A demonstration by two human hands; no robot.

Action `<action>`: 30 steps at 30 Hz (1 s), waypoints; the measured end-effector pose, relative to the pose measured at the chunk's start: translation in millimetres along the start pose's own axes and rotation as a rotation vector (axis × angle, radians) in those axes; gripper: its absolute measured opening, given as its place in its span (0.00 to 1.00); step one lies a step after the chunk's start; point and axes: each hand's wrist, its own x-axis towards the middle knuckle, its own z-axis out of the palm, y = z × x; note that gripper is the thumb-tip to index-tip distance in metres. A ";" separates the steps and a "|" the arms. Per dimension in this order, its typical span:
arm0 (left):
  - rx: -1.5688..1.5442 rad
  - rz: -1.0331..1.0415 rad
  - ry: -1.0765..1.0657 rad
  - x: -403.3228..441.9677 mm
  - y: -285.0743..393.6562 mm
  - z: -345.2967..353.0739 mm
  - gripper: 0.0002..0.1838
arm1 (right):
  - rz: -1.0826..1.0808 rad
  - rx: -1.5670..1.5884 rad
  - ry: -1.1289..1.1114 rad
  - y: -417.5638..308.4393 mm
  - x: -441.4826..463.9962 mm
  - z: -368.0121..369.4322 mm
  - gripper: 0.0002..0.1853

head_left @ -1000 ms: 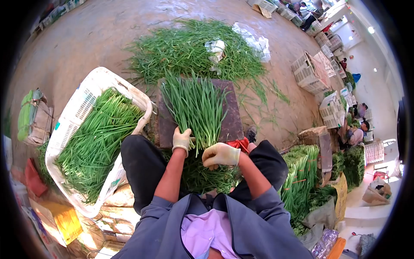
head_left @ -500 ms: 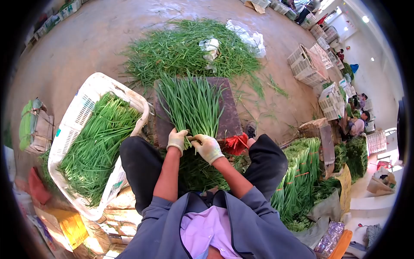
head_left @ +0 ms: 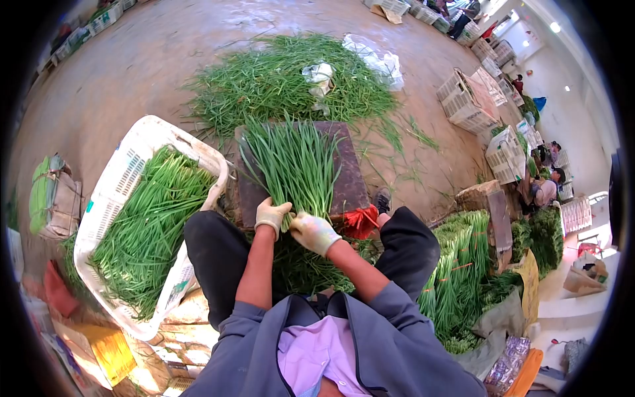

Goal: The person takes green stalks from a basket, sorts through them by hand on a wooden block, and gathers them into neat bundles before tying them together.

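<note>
A bunch of long green garlic chives lies fanned out on a dark board between my knees, its leaf tips pointing away from me. My left hand, in a pale glove, is closed around the stem ends at the near edge. Close beside it, my right hand, gloved too with colored stains, has its fingers curled on the stems' lower right side. The cut ends are partly hidden by both hands. Red ties hang at the board's near right corner, just right of my right hand.
A white plastic crate full of chives stands at my left. Beyond the board lies a heap of loose greens with plastic bags. Tied bunches are stacked at my right. Other people sit among crates farther right.
My right hand has closed in on the stem ends and shifted slightly, its fingers now more curled. The left hand stays on the stems. The view has tilted very slightly.
</note>
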 end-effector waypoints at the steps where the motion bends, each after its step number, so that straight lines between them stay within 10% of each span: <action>1: -0.048 -0.007 0.022 -2.1 2.0 0.0 0.21 | -0.117 0.167 -0.064 -0.6 -8.6 -4.3 0.06; 4: -0.108 -0.010 0.057 -12.0 11.3 -0.7 0.24 | 0.104 0.430 -0.739 -24.4 -24.3 -44.7 0.18; 8: -0.096 -0.024 0.093 -5.7 6.1 4.6 0.23 | 0.440 0.064 -0.222 -1.7 -11.5 -39.5 0.24; 16: -0.090 -0.022 0.122 -13.3 8.0 -4.4 0.20 | 0.829 0.875 -0.063 -5.4 -0.8 -7.2 0.14; 22: -0.042 -0.016 0.215 -18.6 18.5 7.5 0.22 | 0.806 0.499 -0.076 36.1 -7.4 -31.1 0.15; 24: -0.041 0.022 0.176 -14.6 18.1 5.4 0.22 | 0.532 -0.216 0.163 22.8 -9.2 -34.6 0.16; 30: 0.060 0.235 0.154 -5.3 2.6 1.1 0.22 | 0.342 -0.099 0.049 3.6 28.8 15.9 0.14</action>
